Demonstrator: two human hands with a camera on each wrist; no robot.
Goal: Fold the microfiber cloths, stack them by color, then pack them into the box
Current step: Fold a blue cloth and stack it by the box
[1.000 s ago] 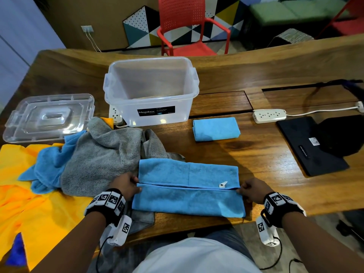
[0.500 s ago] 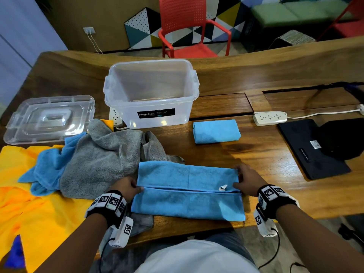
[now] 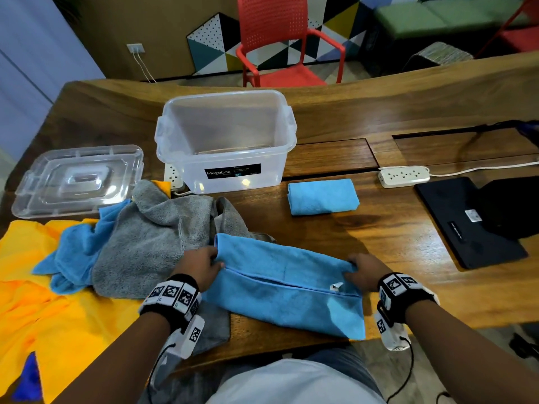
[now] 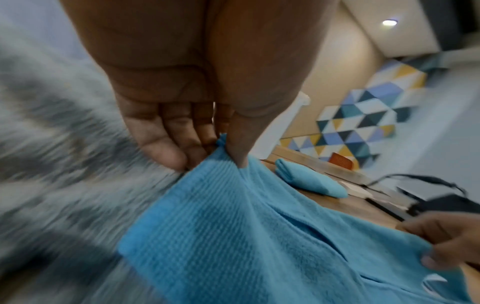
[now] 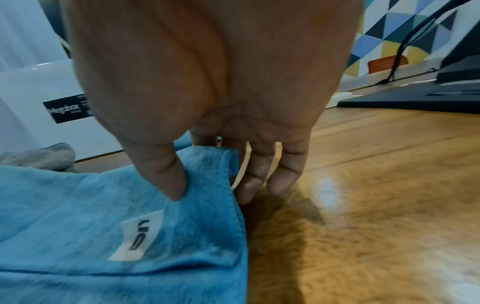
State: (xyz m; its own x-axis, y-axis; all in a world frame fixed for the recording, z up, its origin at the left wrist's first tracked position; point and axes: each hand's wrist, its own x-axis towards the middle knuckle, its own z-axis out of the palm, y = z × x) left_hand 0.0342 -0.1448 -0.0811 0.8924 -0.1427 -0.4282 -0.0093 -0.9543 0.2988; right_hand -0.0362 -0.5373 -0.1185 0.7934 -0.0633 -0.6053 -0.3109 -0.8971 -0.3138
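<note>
Head cam: high, looks forward-down over table [image 3: 335,237], box [image 3: 224,141] at 12 o'clock. Left wrist cam: super close, faces along fingers toward 2 o'clock. Right wrist cam: close, low, faces 12. All share blue cloth [image 3: 285,284] [image 4: 233,236] [image 5: 103,236].

An office lounge: long wooden table [image 3: 379,118] with power strip [image 3: 404,176], red chair [image 3: 280,48], geometric wall panels [image 3: 215,45].

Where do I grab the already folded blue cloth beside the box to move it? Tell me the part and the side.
Take the folded blue cloth by its rounded fold edge on its left, the side nearer the box. In the left wrist view that edge reads thick and closed, so the layers would likely stay together. Come from above with the thumb on top and the fingers slid underneath. It lies flat on the table with bare wood around it.
</note>
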